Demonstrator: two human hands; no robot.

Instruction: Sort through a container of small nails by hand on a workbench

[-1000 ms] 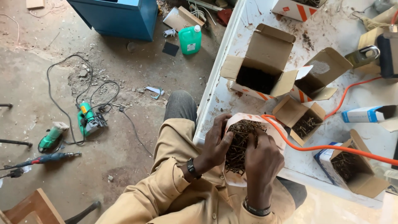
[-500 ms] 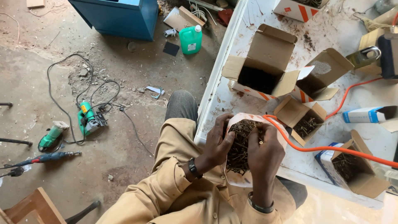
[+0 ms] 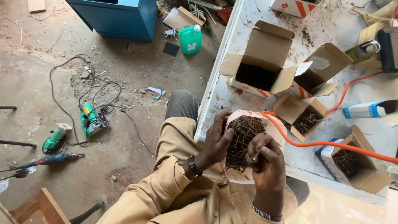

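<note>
A white paper sheet (image 3: 273, 124) heaped with dark rusty screws (image 3: 242, 139) rests at the near edge of the white table (image 3: 232, 49). My left hand (image 3: 217, 139) grips the sheet's left side, thumb on the pile. My right hand (image 3: 265, 159) hovers over the pile's near right part and pinches a single screw (image 3: 256, 155) between thumb and fingers. I sit at the table in a tan shirt, with a watch on the left wrist and a band on the right.
Several open cardboard boxes stand on the table: a big one (image 3: 261, 62), a small one with screws (image 3: 302, 114), another (image 3: 352, 161). An orange cable (image 3: 327, 143) crosses the table. On the floor lie green power tools (image 3: 89, 120), a drill (image 3: 52, 159), a green jug (image 3: 190, 39), a blue cabinet (image 3: 118, 16).
My right hand has lifted off the pile with a screw pinched in its fingers. The sheet of screws has shifted slightly under my left hand.
</note>
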